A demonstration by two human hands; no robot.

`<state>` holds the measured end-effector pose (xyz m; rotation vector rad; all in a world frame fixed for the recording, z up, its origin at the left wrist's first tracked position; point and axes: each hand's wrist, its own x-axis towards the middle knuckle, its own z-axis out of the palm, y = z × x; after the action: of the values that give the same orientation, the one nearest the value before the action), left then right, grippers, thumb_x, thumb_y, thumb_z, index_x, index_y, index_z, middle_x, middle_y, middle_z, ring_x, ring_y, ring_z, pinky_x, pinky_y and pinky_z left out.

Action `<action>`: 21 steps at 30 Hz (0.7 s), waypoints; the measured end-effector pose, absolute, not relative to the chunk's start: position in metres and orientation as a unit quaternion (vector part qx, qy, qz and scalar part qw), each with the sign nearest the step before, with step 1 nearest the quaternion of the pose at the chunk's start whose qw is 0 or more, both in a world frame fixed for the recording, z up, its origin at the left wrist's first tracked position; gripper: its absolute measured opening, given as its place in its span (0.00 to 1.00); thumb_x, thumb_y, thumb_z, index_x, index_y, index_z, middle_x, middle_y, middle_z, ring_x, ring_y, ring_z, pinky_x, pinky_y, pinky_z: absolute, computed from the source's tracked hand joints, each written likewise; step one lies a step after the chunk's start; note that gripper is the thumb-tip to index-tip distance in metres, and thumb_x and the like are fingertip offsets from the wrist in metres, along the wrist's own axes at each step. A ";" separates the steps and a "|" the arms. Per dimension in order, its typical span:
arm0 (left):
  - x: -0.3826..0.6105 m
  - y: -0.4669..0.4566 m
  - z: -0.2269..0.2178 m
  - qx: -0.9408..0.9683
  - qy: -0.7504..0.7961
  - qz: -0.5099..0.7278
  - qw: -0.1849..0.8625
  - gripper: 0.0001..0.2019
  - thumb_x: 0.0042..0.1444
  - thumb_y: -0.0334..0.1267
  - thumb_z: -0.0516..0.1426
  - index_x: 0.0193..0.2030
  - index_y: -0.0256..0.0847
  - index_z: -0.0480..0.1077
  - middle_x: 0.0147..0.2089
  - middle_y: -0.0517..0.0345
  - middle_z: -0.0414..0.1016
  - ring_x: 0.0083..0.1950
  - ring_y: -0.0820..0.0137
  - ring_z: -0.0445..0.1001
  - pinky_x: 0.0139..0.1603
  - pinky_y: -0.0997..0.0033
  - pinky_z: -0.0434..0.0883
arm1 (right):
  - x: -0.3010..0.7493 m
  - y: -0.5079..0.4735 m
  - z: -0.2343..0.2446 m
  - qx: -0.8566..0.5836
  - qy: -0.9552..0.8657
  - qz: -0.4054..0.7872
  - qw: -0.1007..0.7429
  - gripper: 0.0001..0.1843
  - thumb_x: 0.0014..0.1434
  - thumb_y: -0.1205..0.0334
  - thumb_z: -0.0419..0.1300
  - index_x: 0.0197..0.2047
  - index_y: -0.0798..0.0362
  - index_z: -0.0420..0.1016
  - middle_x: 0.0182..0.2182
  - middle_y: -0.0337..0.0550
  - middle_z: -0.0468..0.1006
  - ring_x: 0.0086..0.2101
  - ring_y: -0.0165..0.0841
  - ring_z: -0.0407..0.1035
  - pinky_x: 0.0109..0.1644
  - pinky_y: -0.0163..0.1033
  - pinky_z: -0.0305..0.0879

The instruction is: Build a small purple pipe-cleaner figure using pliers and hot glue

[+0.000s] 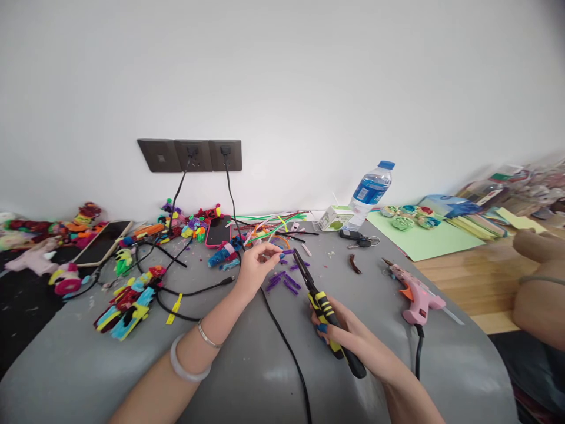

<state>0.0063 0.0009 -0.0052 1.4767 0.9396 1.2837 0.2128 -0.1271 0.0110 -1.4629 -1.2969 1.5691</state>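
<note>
Purple pipe-cleaner piece (288,252) pinched in left hand (253,271) | right hand (348,333) clamped round yellow-black cutters (324,309) | risk: cutter tips close to left fingertips (270,249), likely could nick them; offcut may fly

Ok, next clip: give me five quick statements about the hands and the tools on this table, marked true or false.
1. The right hand holds pliers with yellow-and-black handles. True.
2. The left hand pinches a green piece. False: the pipe-cleaner piece is purple.
3. The pink glue gun is in a hand. False: it lies on the grey table, right of the right hand, untouched.
4. The water bottle has a blue cap. True.
5. The wall sockets are unused. False: two black cables are plugged in.
</note>
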 end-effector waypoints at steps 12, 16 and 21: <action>0.007 0.000 -0.005 0.597 0.388 0.520 0.472 0.06 0.50 0.39 0.62 0.32 0.39 0.77 0.33 0.56 0.78 0.32 0.71 0.73 0.29 0.74 0.68 | 0.213 -0.129 0.013 -0.554 -0.493 0.598 0.302 0.24 0.50 0.56 0.60 0.51 0.52 0.69 0.39 0.43 0.73 0.38 0.37 0.65 0.38 0.39 0.64; 0.007 0.000 -0.004 0.596 0.388 0.517 0.477 0.07 0.50 0.39 0.62 0.32 0.38 0.77 0.33 0.55 0.78 0.32 0.71 0.73 0.30 0.74 0.68 | 0.212 -0.129 0.012 -0.568 -0.499 0.583 0.296 0.23 0.50 0.57 0.60 0.50 0.51 0.69 0.39 0.44 0.73 0.38 0.38 0.65 0.37 0.38 0.64; 0.007 0.000 -0.005 0.594 0.385 0.519 0.479 0.07 0.50 0.39 0.62 0.32 0.38 0.77 0.33 0.55 0.77 0.31 0.70 0.73 0.29 0.74 0.68 | 0.210 -0.127 0.016 -0.571 -0.529 0.554 0.296 0.17 0.50 0.59 0.58 0.44 0.52 0.71 0.36 0.43 0.73 0.37 0.37 0.66 0.36 0.37 0.64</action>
<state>0.0065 0.0005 -0.0046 1.4487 0.9405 1.2670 0.2103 -0.1269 0.0156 -1.5193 -1.4078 1.4725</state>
